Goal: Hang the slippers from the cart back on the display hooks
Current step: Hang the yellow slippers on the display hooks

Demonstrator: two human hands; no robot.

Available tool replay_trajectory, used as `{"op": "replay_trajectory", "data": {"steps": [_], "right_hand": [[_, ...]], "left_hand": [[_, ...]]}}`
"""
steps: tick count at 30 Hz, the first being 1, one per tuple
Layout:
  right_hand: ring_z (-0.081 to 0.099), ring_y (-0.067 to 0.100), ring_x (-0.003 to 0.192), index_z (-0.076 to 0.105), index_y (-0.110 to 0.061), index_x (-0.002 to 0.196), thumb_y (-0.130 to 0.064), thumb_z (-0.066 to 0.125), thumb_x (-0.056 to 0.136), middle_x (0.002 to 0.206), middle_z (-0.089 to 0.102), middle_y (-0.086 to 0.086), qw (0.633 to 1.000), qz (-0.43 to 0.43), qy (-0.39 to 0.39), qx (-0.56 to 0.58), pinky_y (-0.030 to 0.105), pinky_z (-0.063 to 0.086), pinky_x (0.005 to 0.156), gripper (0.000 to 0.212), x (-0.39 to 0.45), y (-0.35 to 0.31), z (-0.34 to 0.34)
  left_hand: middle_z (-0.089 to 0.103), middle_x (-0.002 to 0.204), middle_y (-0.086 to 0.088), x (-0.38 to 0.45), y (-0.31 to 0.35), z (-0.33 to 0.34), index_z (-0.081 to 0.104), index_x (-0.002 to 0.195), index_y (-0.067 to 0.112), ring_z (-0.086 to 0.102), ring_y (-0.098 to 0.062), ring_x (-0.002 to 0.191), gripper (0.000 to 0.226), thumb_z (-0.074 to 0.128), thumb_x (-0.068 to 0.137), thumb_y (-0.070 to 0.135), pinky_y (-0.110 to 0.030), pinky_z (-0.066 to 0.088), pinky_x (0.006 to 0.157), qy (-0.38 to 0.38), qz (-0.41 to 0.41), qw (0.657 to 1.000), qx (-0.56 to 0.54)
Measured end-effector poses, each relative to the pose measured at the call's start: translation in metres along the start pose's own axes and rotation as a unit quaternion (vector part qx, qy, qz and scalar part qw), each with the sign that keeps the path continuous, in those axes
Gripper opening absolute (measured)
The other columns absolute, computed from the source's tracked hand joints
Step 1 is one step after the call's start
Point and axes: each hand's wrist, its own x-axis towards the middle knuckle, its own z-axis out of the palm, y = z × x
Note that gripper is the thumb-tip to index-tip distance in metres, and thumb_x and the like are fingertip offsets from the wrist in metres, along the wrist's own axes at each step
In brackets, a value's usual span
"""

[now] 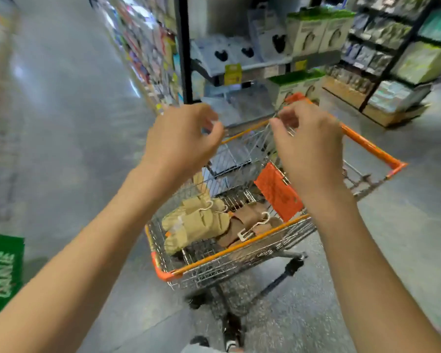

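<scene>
Both hands up in front of the cart, above its basket, nothing held. Left hand [181,138]: fingers [213,135] loosely curled, thumb near fingertips, no object between them. Right hand [308,146]: fingers [281,123] loosely curled the same way, holding nothing.

Cart [239,247]: wire basket, orange rim, long axis running from lower left to upper right; orange flap [275,191] at the handle end.

Slippers all on the basket floor, near the lower-left end. Beige slippers [196,224]: piled, long axes roughly lower left to upper right, white hanger hooks [209,205] pointing up-right. Brown slippers [242,222] just right of them, touching, with a white hanger [255,226] lying diagonally on top, hook end up-right.

Shelves [239,64] beyond the cart, blurred.
</scene>
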Motion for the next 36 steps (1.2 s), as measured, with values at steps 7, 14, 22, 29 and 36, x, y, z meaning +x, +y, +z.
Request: {"op": "replay_trajectory", "data": {"steps": [7, 14, 22, 29, 36], "right_hand": [[0.058, 0.029, 0.094, 0.062, -0.005, 0.100, -0.018, 0.052, 0.092, 0.101, 0.065, 0.013, 0.992, -0.006, -0.127, 0.010, 0.038, 0.045, 0.078, 0.018, -0.025, 0.001, 0.098], [0.059, 0.027, 0.089, 0.062, -0.005, 0.100, -0.017, 0.050, 0.092, 0.100, 0.065, 0.013, 0.988, 0.043, -0.144, 0.018, 0.028, 0.039, 0.071, 0.018, -0.032, 0.033, 0.166], [0.056, 0.029, 0.099, 0.055, -0.004, 0.112, -0.015, 0.046, 0.095, 0.113, 0.057, 0.014, 0.958, 0.119, -0.262, 0.016, 0.033, 0.039, 0.077, 0.023, -0.052, 0.079, 0.289], [0.054, 0.027, 0.104, 0.053, -0.008, 0.117, -0.023, 0.042, 0.096, 0.119, 0.057, 0.009, 0.937, 0.170, -0.304, 0.015, 0.039, 0.045, 0.082, 0.028, -0.073, 0.097, 0.354], [0.053, 0.033, 0.102, 0.054, -0.005, 0.110, -0.017, 0.041, 0.094, 0.115, 0.056, 0.014, 0.911, 0.197, -0.363, -0.014, 0.041, 0.044, 0.081, 0.024, -0.079, 0.114, 0.384]], "left_hand": [[0.070, 0.104, 0.002, -0.027, -0.086, 0.025, 0.066, 0.103, 0.021, 0.064, -0.024, 0.097, 0.024, 0.051, 0.087, 0.031, -0.039, 0.051, 0.083, -0.048, -0.178, 0.981, 0.059], [0.070, 0.105, -0.001, -0.035, -0.148, 0.076, 0.067, 0.107, 0.016, 0.065, -0.019, 0.094, 0.027, 0.050, 0.089, 0.027, -0.030, 0.047, 0.079, -0.085, -0.226, 0.971, 0.003], [0.059, 0.123, -0.011, -0.028, -0.209, 0.174, 0.052, 0.125, 0.009, 0.053, -0.028, 0.114, 0.037, 0.049, 0.091, 0.025, -0.037, 0.042, 0.091, -0.096, -0.307, 0.947, 0.003], [0.051, 0.127, -0.014, -0.022, -0.246, 0.235, 0.047, 0.128, 0.007, 0.042, -0.030, 0.119, 0.041, 0.047, 0.092, 0.025, -0.035, 0.030, 0.098, -0.099, -0.359, 0.928, 0.036], [0.048, 0.130, -0.017, -0.023, -0.270, 0.273, 0.044, 0.129, 0.004, 0.039, -0.033, 0.120, 0.044, 0.044, 0.091, 0.028, -0.042, 0.032, 0.098, -0.145, -0.414, 0.897, 0.052]]}}
